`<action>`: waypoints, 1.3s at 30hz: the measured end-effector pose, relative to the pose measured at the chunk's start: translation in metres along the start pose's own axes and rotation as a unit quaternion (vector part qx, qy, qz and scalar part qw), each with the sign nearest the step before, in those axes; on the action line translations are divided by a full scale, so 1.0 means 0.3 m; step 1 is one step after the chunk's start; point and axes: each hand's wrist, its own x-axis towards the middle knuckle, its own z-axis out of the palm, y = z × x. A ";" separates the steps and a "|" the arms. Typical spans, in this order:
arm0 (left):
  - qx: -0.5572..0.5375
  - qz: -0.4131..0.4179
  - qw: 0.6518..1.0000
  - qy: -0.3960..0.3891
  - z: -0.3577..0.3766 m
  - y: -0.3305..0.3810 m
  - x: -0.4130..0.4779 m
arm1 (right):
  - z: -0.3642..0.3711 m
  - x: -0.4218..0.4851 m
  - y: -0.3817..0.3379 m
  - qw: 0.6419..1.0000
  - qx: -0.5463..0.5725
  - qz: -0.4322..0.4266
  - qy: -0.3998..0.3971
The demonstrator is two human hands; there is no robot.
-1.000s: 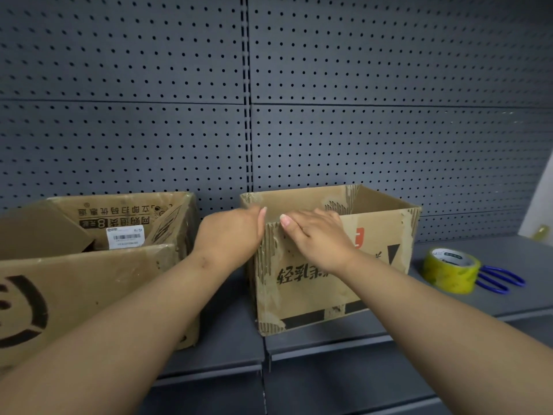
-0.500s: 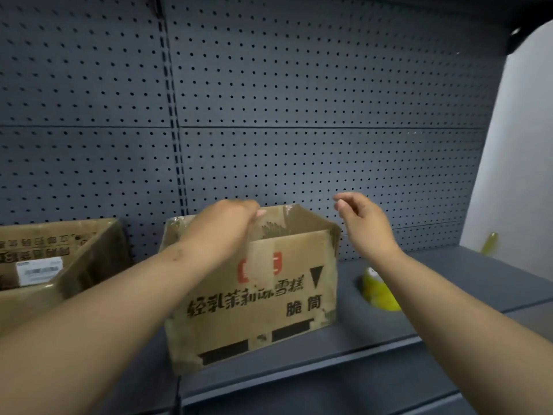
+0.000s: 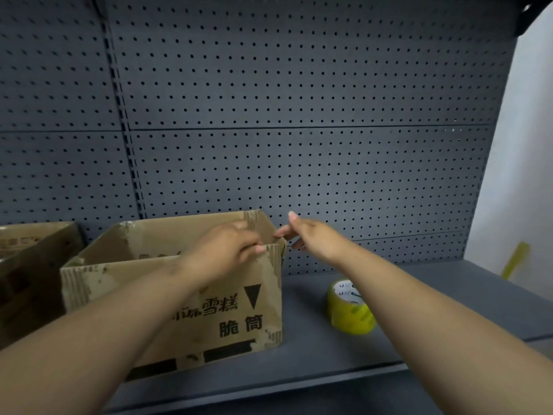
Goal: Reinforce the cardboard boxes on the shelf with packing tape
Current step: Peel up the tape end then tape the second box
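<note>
An open, worn cardboard box [image 3: 233, 298] with black printed characters stands on the dark grey shelf [image 3: 329, 351]. My left hand [image 3: 224, 250] grips the box's front top edge near its right corner, fingers curled over the rim. My right hand [image 3: 311, 235] hovers just beside that same corner, fingers spread, its fingertips touching or nearly touching the corner. A yellow roll of packing tape [image 3: 350, 310] stands on the shelf to the right of the box, partly hidden behind my right forearm.
A second cardboard box [image 3: 33, 265] sits at the far left edge. A perforated grey back panel [image 3: 299, 115] rises behind the shelf. A white wall [image 3: 526, 145] and a blurred yellow object [image 3: 516, 259] lie at the right.
The view has swung right and down. My left hand slid along the rim to the right corner. My right hand came down beside that corner. The scissors have gone out of sight.
</note>
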 end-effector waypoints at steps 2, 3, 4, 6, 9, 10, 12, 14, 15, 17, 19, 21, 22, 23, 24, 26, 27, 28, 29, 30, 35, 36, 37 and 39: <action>0.004 -0.003 1.000 -0.002 0.006 0.000 -0.004 | -0.003 0.000 0.026 0.999 0.037 -0.009 -0.012; 0.011 -0.008 1.000 -0.007 0.005 0.005 -0.004 | 0.005 -0.002 0.042 0.998 0.065 -0.014 -0.022; 0.017 -0.017 1.000 -0.012 0.001 0.013 -0.003 | 0.022 -0.004 0.062 0.995 0.097 -0.022 -0.026; 0.012 -0.037 0.999 -0.017 -0.010 0.030 0.004 | 0.065 -0.016 0.101 0.986 0.163 -0.040 -0.004; 0.011 -0.066 0.997 -0.048 -0.017 0.043 0.036 | 0.130 -0.029 0.143 0.976 0.206 -0.054 0.052; 0.017 -0.073 0.995 -0.071 -0.012 0.041 0.050 | 0.148 -0.026 0.151 0.975 0.205 -0.056 0.073; 0.017 -0.081 0.991 -0.105 0.002 0.034 0.072 | 0.177 -0.020 0.154 0.971 0.202 -0.054 0.117; 0.001 -0.085 0.991 -0.106 0.015 0.031 0.081 | 0.200 -0.016 0.147 0.969 0.178 -0.057 0.164; -0.006 -0.085 0.992 -0.097 0.018 0.031 0.082 | 0.210 -0.015 0.144 0.968 0.160 -0.062 0.185; -0.014 -0.081 0.994 -0.077 0.021 0.030 0.083 | 0.223 -0.017 0.139 0.966 0.123 -0.073 0.215; -0.011 -0.075 0.995 -0.067 0.024 0.032 0.084 | 0.227 -0.016 0.142 0.965 0.101 -0.082 0.229; 0.002 -0.067 0.996 -0.062 0.029 0.035 0.087 | 0.223 -0.017 0.156 0.964 0.103 -0.084 0.229; 0.007 -0.064 0.996 -0.059 0.032 0.037 0.087 | 0.222 -0.021 0.165 0.966 0.109 -0.079 0.222; 0.007 -0.062 0.997 -0.055 0.034 0.036 0.087 | 0.224 -0.026 0.175 0.968 0.112 -0.073 0.212; 0.004 -0.062 0.997 -0.052 0.036 0.035 0.085 | 0.231 -0.031 0.186 0.972 0.108 -0.066 0.199; -0.003 -0.065 0.997 -0.051 0.037 0.031 0.084 | 0.255 -0.039 0.203 0.977 0.074 -0.069 0.187; -0.004 -0.067 0.996 -0.051 0.037 0.029 0.084 | 0.263 -0.040 0.205 0.978 0.048 -0.077 0.190; -0.003 -0.068 0.996 -0.052 0.038 0.027 0.084 | 0.263 -0.035 0.206 0.978 0.026 -0.085 0.190; -0.002 -0.069 0.996 -0.053 0.039 0.027 0.083 | 0.253 -0.030 0.205 0.980 0.021 -0.091 0.177; -0.001 -0.070 0.996 -0.052 0.038 0.028 0.082 | 0.230 -0.024 0.205 0.984 0.030 -0.091 0.148; 0.009 -0.083 0.994 -0.073 0.027 0.035 0.070 | -0.013 -0.004 0.354 0.979 -0.189 -0.007 -0.077; 0.004 -0.090 0.993 -0.075 0.023 0.040 0.067 | -0.059 -0.011 0.402 0.955 -0.257 0.027 -0.144; -0.008 -0.103 0.992 -0.075 0.019 0.046 0.066 | -0.097 -0.025 0.444 0.925 -0.315 0.062 -0.204; -0.043 -0.137 0.988 -0.059 0.015 0.056 0.070 | -0.136 -0.054 0.502 0.876 -0.391 0.115 -0.259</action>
